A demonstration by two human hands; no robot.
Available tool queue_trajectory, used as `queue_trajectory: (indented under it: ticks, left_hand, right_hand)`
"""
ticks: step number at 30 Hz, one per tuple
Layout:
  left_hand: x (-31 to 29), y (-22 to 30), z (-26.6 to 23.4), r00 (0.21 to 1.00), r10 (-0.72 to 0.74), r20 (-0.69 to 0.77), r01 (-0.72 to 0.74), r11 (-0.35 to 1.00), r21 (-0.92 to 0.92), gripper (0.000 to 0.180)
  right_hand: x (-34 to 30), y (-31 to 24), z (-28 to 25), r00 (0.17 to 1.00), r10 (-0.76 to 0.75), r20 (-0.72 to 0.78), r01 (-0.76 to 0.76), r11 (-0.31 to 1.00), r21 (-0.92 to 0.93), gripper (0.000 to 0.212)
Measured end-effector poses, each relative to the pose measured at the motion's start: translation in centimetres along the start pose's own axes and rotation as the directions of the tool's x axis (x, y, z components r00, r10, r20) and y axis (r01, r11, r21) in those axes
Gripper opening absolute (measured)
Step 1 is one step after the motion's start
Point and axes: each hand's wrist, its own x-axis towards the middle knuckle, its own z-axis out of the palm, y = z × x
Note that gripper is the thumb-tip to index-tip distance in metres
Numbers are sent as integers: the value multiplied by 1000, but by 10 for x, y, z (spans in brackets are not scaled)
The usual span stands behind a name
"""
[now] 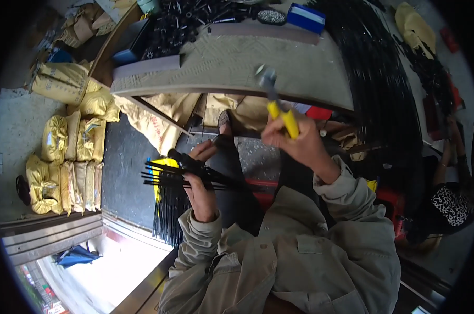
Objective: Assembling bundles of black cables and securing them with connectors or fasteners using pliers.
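Pliers [273,110], head blurred, are grasped by the right hand [300,140] near the table [279,57] edge. The left hand [200,194] clasps black strips [192,165]. Beyond, black parts [176,23] and a blue box [306,20] rest on the table.

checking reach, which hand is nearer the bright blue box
Right. The right hand is below the bright blue box in view; the left hand is farther, lower and left of it.

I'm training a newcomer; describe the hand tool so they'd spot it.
Find the grey worktable. Near its front edge, the person's right hand grips the hand tool, its blurred metal head pointing that way. Bright yellow handles set it apart from the black strands in the left hand.
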Motion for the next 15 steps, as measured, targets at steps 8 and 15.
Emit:
queue_trajectory:
  ticks: [8, 15]
  left_hand:
    - [-12, -4, 9, 910, -170, 378, 242, 958, -152, 78]
    - [19, -16, -1, 928, -191, 318, 282, 920, -270, 73]
  right_hand:
    - [211, 94, -113, 910, -93, -403, -335, 406, -850, 21]
    - [256, 136, -125, 961, 27, -277, -278, 64, -958, 22]
